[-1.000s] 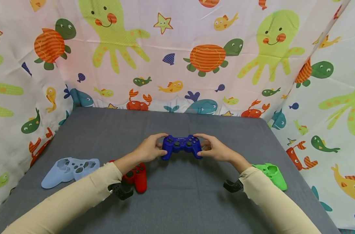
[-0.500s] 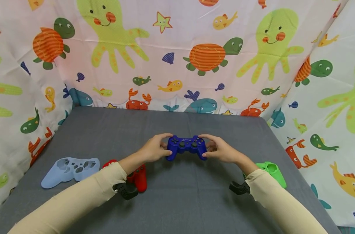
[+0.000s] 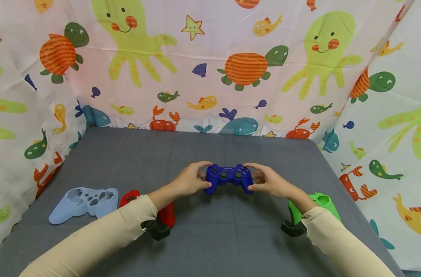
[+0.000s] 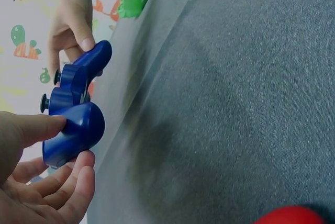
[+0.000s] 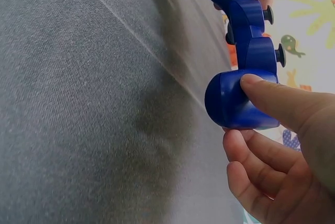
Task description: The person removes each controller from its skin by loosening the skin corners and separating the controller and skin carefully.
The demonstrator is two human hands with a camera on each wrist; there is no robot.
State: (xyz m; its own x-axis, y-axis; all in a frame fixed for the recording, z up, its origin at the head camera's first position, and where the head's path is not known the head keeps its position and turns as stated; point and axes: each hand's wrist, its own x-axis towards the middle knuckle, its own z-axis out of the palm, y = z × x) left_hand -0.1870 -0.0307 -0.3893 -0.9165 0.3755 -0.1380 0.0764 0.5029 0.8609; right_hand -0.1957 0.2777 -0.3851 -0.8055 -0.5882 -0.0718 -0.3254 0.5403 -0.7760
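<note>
Blue pad (image 3: 229, 177): centre of frame, held just above the grey table (image 3: 210, 238), sticks facing up.
Left hand (image 3: 190, 181): grips the pad's left end, thumb on its grip.
Right hand (image 3: 267, 181): grips the right end likewise.
Red pad (image 3: 166, 215): lower left, partly under the left sleeve.
Pale blue cover (image 3: 83, 198): far left, on table.
Green cover (image 3: 320, 203): lower right, beside the right wrist.

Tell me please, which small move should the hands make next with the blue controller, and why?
Probably carry the blue controller toward the green cover at the right. The left hand and right hand grip its two ends, holding it above the grey cloth; it wears no cover.
</note>
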